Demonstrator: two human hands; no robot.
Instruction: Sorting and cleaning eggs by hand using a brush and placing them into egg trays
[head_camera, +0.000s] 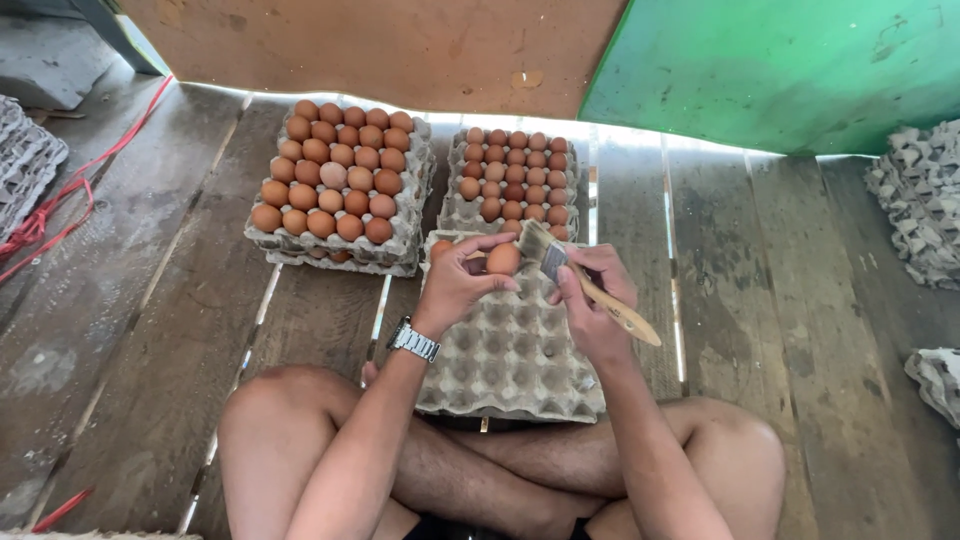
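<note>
Head view, floor: wooden planks (150, 330), person sits cross-legged.
Full trays: 2 stacks of brown eggs (340, 180) and (515, 180) beyond the knees, within reach.
Empty tray (510, 350): directly before the lap, cups up.
Left hand (455, 285): fingertips closed around egg (503, 259), raised over tray; long axis seemingly leaning up-left.
Right hand (590, 300): fingers clamp brush (585, 280), handle down-right, bristles up-left touching egg.

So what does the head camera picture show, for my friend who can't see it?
A person sitting cross-legged on a wooden plank floor holds a brown egg in the left hand and a paintbrush in the right hand, over a nearly empty egg tray. Two full egg trays sit behind it.
</note>
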